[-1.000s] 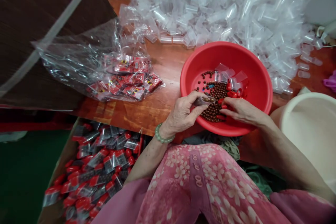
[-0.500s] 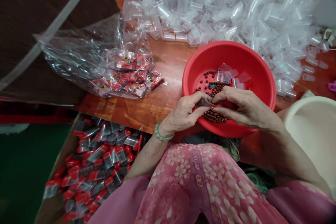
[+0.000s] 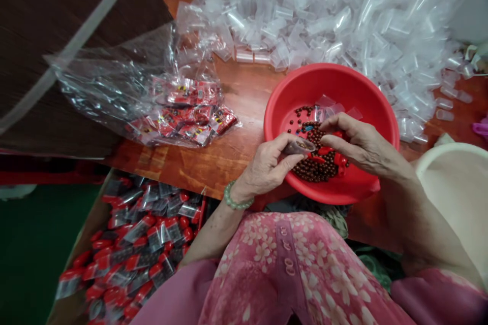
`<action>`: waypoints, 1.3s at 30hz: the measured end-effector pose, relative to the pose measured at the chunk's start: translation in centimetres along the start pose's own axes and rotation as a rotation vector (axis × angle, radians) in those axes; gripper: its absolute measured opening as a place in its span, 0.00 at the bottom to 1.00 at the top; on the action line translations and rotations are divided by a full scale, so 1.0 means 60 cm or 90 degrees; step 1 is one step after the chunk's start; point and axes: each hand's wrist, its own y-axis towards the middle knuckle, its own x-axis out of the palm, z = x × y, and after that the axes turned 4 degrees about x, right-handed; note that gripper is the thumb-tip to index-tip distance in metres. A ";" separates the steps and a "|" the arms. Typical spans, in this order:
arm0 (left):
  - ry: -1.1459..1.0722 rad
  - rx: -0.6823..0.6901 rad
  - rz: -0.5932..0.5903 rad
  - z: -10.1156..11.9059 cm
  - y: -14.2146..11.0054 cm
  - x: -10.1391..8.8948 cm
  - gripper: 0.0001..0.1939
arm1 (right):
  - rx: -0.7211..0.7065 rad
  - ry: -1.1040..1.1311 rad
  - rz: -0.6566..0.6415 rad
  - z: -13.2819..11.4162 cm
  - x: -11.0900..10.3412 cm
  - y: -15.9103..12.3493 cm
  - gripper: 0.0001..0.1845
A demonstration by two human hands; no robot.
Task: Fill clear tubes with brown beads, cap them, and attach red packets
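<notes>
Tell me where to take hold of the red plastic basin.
Grip the red plastic basin by its rim at the left and right sides, coming in from outside: the round lip stands clear there, while the person's left hand, holding a clear plastic tube, and right hand crowd the near side. Keep it level; loose brown beads lie inside.

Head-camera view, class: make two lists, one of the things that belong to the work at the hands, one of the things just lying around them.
At work: left hand, holding a clear plastic tube with brown beads inside; right hand; red basin; loose brown beads; small red pieces.

Lying around: heap of clear plastic tubes; clear bag of red packets; box of red-topped packets; cream basin.
</notes>
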 end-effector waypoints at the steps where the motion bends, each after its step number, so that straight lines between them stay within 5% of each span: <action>1: -0.031 -0.031 0.030 0.003 0.000 0.005 0.08 | 0.031 0.075 0.029 -0.001 0.006 0.004 0.21; 7: -0.170 -0.149 0.141 0.013 0.029 0.042 0.12 | 0.100 0.386 0.153 -0.035 0.055 0.040 0.23; 13: -0.316 -0.168 0.206 0.012 0.046 0.060 0.21 | 0.078 0.324 0.211 -0.067 0.090 0.055 0.24; 20: -0.393 -0.182 0.257 0.001 0.044 0.056 0.28 | 0.010 0.372 0.082 -0.042 0.063 0.037 0.27; 23: -0.407 -0.192 0.221 0.002 0.040 0.056 0.28 | -0.019 0.403 0.061 -0.026 0.047 0.024 0.25; 30: -0.465 -0.267 0.169 0.010 0.042 0.058 0.30 | -0.160 0.150 0.233 0.000 0.033 -0.003 0.13; 39: -0.451 -0.238 0.176 0.010 0.050 0.075 0.32 | -0.298 -0.074 0.102 0.018 0.011 -0.024 0.19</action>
